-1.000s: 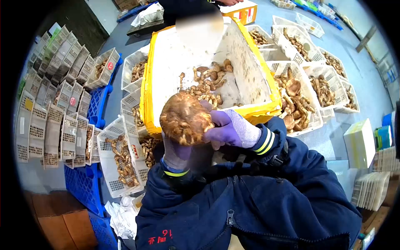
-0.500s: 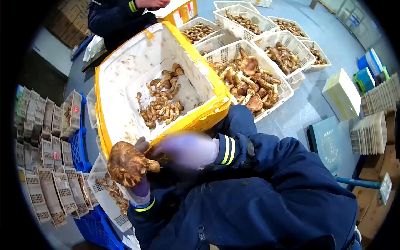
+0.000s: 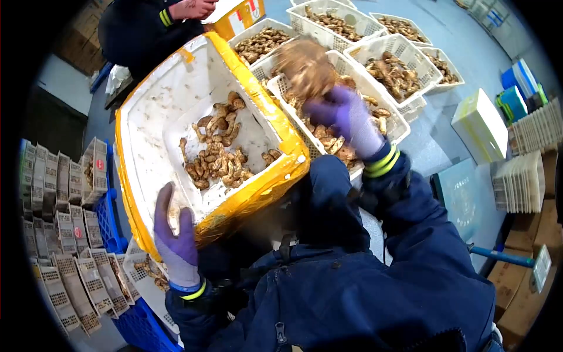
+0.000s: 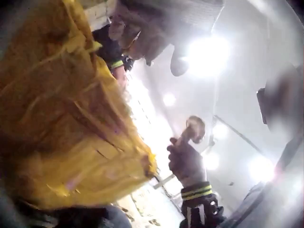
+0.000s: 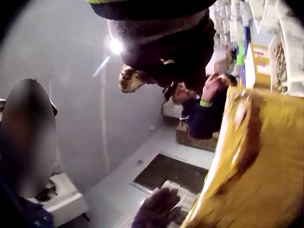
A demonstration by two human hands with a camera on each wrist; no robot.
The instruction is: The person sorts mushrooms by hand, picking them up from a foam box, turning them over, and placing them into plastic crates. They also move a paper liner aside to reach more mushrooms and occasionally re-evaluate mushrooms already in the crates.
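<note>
My right hand [image 3: 346, 120], in a purple glove and blurred by motion, grips a large brown mushroom [image 3: 305, 67] by its stem. It holds the mushroom over a white plastic basket [image 3: 400, 130] heaped with mushrooms. In the left wrist view the mushroom [image 4: 195, 129] rises out of that fist. My gloved left hand [image 3: 176, 243] is at the near left edge of a yellow-taped white foam box [image 3: 258, 202], fingers extended and holding nothing. Smaller mushrooms [image 3: 214, 164] lie in a group on the box floor.
More white baskets [image 3: 431, 73] of mushrooms stand behind and to the right. Stacked baskets [image 3: 70, 281] fill the left side by a blue pallet [image 3: 141, 325]. A person [image 3: 141, 35] is at the far side of the box. A blue-green scale [image 3: 463, 199] stands at right.
The large mushroom passed from my left hand to my right, which carried it rightward over the basket. My left hand is now free beside the box. The head view has swung to the right.
</note>
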